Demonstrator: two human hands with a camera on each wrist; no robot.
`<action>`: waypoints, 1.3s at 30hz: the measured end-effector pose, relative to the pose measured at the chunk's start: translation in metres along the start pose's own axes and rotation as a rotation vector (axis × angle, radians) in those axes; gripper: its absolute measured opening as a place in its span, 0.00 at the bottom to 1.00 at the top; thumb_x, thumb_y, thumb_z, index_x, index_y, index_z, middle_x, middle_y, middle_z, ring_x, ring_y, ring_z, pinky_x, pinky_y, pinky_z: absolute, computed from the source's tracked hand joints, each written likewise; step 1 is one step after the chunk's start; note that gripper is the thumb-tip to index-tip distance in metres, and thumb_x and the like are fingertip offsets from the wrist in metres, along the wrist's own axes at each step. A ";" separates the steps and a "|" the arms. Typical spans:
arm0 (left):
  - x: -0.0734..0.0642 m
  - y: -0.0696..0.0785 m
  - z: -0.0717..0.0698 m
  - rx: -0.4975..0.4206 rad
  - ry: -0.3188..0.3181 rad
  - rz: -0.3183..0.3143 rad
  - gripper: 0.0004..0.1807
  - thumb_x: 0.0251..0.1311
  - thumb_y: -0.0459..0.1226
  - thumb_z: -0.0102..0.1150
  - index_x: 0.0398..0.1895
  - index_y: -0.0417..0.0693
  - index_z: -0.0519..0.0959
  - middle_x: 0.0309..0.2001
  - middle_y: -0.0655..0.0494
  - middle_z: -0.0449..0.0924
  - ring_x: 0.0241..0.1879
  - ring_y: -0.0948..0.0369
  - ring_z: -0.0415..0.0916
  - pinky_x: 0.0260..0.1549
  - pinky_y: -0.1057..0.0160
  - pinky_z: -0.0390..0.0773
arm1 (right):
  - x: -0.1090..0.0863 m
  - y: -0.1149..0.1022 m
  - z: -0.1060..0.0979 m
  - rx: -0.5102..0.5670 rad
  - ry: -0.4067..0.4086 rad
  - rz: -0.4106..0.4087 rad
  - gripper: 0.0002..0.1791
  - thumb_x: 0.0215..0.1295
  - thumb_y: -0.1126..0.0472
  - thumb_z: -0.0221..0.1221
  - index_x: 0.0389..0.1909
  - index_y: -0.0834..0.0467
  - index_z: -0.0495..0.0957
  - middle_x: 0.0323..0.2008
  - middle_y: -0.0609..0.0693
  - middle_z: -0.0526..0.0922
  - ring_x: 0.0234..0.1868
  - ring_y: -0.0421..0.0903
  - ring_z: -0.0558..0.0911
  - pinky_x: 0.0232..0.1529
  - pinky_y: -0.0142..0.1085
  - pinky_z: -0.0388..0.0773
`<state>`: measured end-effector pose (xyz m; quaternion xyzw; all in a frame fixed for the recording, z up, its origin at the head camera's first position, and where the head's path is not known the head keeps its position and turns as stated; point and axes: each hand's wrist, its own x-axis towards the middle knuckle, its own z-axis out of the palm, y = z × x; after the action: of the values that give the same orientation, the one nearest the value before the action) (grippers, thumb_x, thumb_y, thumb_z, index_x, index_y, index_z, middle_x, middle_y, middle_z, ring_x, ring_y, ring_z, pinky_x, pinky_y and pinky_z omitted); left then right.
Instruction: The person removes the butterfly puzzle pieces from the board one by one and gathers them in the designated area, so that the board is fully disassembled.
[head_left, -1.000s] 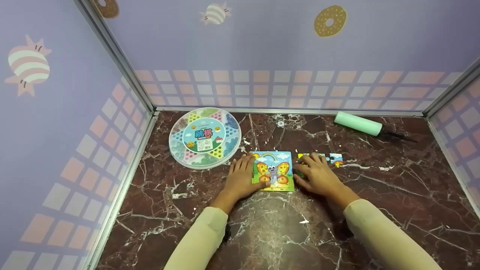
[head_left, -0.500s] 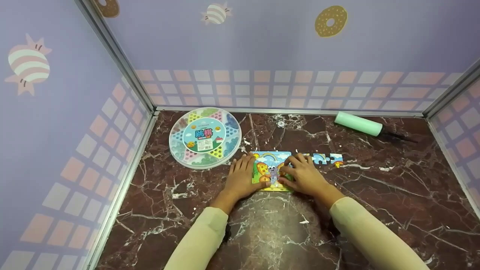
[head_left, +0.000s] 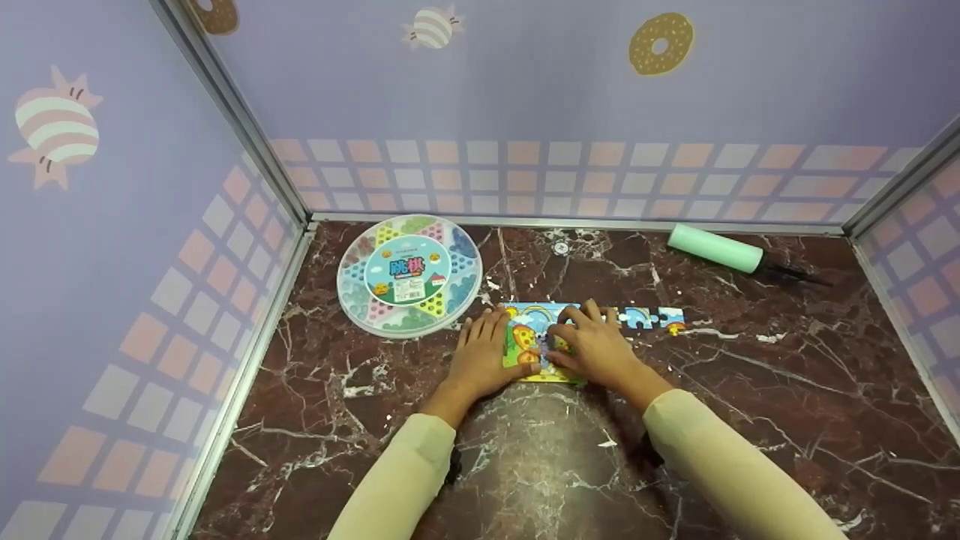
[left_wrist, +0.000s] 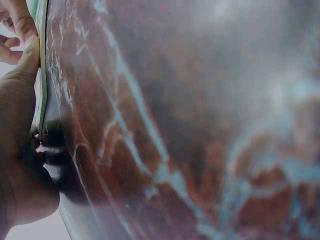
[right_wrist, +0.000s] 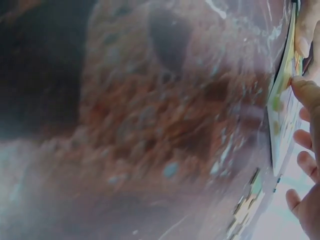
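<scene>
A butterfly jigsaw puzzle lies in its flat square tray in the middle of the tabletop, partly covered by both hands. My left hand rests along its left side, fingers extended, with the thumb across the lower picture. Over the right half, my right hand has bent fingers and thumb touching the picture; whether a piece is pinched I cannot tell. In the right wrist view the thumb tip meets the puzzle tray. Loose jigsaw pieces, linked in a short row, lie just right of that hand.
A round Chinese checkers box sits at the back left. A mint-green cylinder with a dark thin end lies at the back right. One small round disc is near the back wall. White flecks dot the dark marbled tabletop.
My right hand has moved left from the loose pieces onto the right half of the puzzle, uncovering more of the row. The left hand has stayed in place.
</scene>
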<state>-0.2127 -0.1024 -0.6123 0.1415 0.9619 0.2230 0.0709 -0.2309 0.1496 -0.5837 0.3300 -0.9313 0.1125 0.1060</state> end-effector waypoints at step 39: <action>-0.001 -0.002 0.002 -0.022 0.035 0.018 0.65 0.64 0.76 0.62 0.91 0.46 0.55 0.90 0.46 0.55 0.91 0.42 0.46 0.90 0.36 0.41 | 0.017 -0.022 -0.001 0.049 -0.190 0.065 0.30 0.79 0.44 0.67 0.76 0.47 0.78 0.69 0.53 0.82 0.67 0.63 0.76 0.60 0.74 0.78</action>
<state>-0.2115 -0.1034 -0.6145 0.1455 0.9591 0.2367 0.0535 -0.2296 0.1228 -0.5754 0.3114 -0.9442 0.1071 0.0055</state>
